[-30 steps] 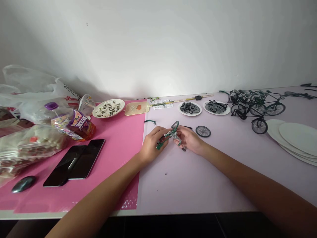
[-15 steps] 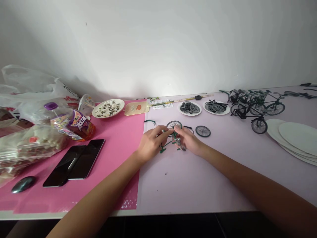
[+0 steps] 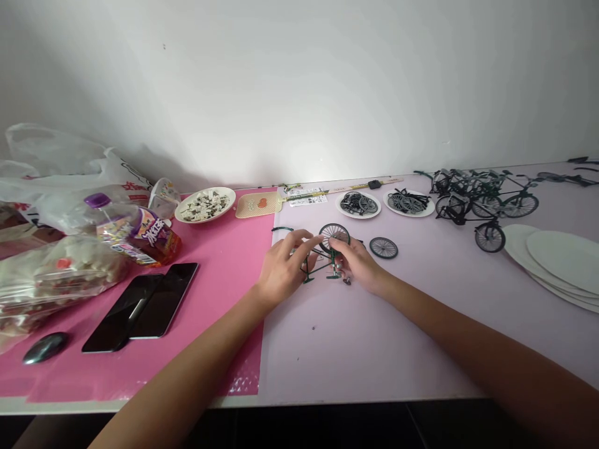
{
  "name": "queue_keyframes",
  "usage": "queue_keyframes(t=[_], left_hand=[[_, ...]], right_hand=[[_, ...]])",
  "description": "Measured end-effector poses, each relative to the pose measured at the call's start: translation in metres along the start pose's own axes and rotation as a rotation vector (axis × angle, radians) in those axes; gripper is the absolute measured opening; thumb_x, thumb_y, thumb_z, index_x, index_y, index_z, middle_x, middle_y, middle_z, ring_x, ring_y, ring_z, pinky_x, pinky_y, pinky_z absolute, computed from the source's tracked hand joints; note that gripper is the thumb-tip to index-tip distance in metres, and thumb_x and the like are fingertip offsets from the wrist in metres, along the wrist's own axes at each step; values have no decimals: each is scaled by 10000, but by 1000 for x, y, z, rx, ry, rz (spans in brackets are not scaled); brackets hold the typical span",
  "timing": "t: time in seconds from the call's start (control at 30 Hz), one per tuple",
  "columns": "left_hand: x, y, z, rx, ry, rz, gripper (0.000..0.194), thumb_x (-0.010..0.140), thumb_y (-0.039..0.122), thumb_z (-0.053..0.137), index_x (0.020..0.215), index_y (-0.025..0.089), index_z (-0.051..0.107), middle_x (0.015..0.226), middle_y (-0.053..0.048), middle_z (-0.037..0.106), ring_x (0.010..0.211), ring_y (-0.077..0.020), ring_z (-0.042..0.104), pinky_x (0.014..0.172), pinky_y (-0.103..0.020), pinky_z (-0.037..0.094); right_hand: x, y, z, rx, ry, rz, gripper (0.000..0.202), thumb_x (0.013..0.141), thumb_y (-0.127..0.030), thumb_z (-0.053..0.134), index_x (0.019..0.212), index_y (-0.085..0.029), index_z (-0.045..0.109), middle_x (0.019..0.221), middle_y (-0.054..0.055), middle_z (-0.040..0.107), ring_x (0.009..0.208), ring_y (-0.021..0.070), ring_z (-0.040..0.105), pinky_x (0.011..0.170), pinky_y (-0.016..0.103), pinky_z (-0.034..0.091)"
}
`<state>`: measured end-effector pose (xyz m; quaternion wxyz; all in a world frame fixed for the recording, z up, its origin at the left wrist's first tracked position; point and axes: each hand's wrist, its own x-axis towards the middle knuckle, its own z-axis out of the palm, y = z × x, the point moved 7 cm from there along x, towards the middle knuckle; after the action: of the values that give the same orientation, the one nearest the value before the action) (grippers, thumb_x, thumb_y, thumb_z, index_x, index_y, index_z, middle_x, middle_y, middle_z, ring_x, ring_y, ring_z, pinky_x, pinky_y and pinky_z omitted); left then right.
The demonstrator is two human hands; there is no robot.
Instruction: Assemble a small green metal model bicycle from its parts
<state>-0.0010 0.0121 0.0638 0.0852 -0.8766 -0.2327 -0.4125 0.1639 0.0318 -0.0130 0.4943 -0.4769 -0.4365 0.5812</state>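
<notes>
Between my hands is a small green toy bicycle (image 3: pixel 319 269), turned so its spoked wheel (image 3: pixel 340 231) points up and away from me. My right hand (image 3: pixel 359 267) grips it from the right, thumb against the wheel. On the left side, my left hand (image 3: pixel 281 268) has its fingers bent around the frame, with the index finger reaching to the wheel's rim. What the lower fingers of both hands touch is partly hidden. A loose spoked wheel (image 3: pixel 384 247) lies flat to the right. Behind my left hand rests a thin, dark green curved part (image 3: pixel 282 229).
Plates of black wheels (image 3: pixel 358 215) and black parts (image 3: pixel 425 212) stand at the back. Toy bicycles (image 3: pixel 491 193) crowd the right, near stacked white plates (image 3: pixel 568 259). Leftward are a plate of pale bits (image 3: pixel 206 206), phones (image 3: pixel 161 302), a bottle (image 3: pixel 152 234) and bags (image 3: pixel 60 193).
The upright wheel has shifted slightly right and shows more fully. My left fingers have lifted and spread a little from it, and the green frame has turned slightly.
</notes>
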Motion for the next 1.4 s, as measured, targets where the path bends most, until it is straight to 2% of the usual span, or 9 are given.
queue_keyframes(t=[0.2,0.33,0.43,0.53,0.67,0.77,0.87,1.17,1.4], left_hand=[[-8,-33,5,-333,147,-381,557,926,227,698,1438,213,480,1285,-142,615,998,-194,695,919,-398,590],[-18,-48,32,-817,38,-752,371,880,236,643,1243,160,636,1060,-117,765,968,-228,746,931,-418,584],[-23,-46,43,-1168,43,-952,396,817,277,583,1154,111,710,1018,-145,807,990,-294,769,982,-484,568],[-17,-37,43,-1363,44,-950,445,788,359,575,1097,100,765,1085,-167,810,1098,-348,750,1067,-528,517],[-11,-31,38,-1261,-40,-917,377,836,432,729,1047,131,815,1205,-150,789,1290,-358,654,1115,-471,478],[-10,-29,37,-1212,-40,-949,470,796,433,847,1161,141,796,1107,-114,807,1119,-304,714,1032,-427,514],[-12,-29,37,-1212,-2,-1012,478,758,421,896,1127,134,797,965,-77,802,936,-242,721,918,-378,538],[-6,-21,34,-1294,-48,-999,413,767,401,903,1064,130,807,992,-73,791,900,-205,697,862,-322,524],[-16,-28,42,-1352,-23,-1099,412,739,411,920,1050,171,798,1075,-80,795,983,-222,718,908,-342,551]], right_hand=[[3,-9,-12,58,136,-106,438,788,-570,808,830,-240,523,603,-52,516,500,109,482,411,223,372],[5,-13,-15,81,167,-154,459,772,-599,817,833,-239,539,602,-50,505,511,115,490,417,231,358],[3,-16,-12,63,129,-181,469,786,-629,805,810,-240,543,561,-57,466,518,123,487,433,238,362],[0,-20,-8,30,77,-216,488,806,-660,781,764,-240,536,528,-57,432,529,132,487,453,245,375],[-3,-21,-2,-13,24,-214,507,821,-677,761,730,-239,522,535,-47,445,551,143,500,467,254,387],[-5,-20,3,-47,-32,-203,494,836,-680,746,759,-239,535,543,-47,462,540,141,487,456,254,373],[-6,-18,7,-108,-86,-198,475,856,-665,733,770,-235,551,554,-42,480,525,135,473,440,251,339],[-12,-24,8,-264,-97,-281,479,923,-625,673,717,-233,492,585,-33,501,566,138,498,517,269,396],[-15,-34,3,-296,-59,-326,491,886,-696,687,798,-236,539,596,-43,492,547,130,446,523,275,389]])
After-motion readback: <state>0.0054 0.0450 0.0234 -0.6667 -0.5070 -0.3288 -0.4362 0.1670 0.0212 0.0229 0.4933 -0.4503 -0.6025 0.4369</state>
